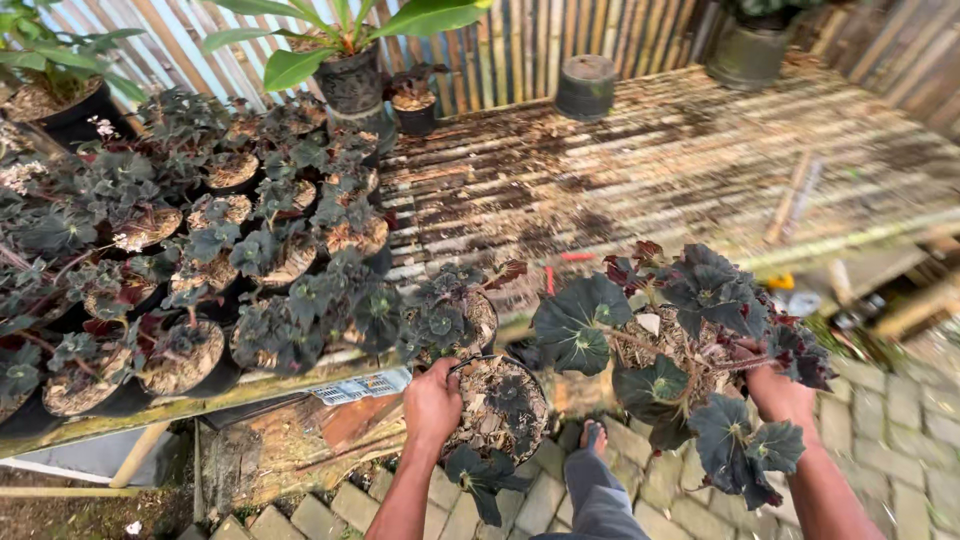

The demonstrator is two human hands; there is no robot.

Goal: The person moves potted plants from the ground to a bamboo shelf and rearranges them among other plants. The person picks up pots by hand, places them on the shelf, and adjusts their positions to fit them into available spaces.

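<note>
Small pot [497, 405] of dark leaves and dry mulch, held low in front of the bench [640, 170], above the paving. Left hand [432, 402] grips its rim, fingers curled together over the edge. Big leafy pot plant [680, 345] just beside it; right hand [782, 392] holds its far side, fingers hidden by leaves, cannot tell their set. Crowded pots [190, 250] on the bench's left end.

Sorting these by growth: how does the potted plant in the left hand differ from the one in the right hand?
The small dark-leaved potted plant in the left hand has few leaves, so its dry brown potting mix shows; the big bushy dark-leaved potted plant in the right hand hides most of its mix. The small one is held lower and tilted; the big one's leaves are far larger. Both have dark green foliage.
</note>
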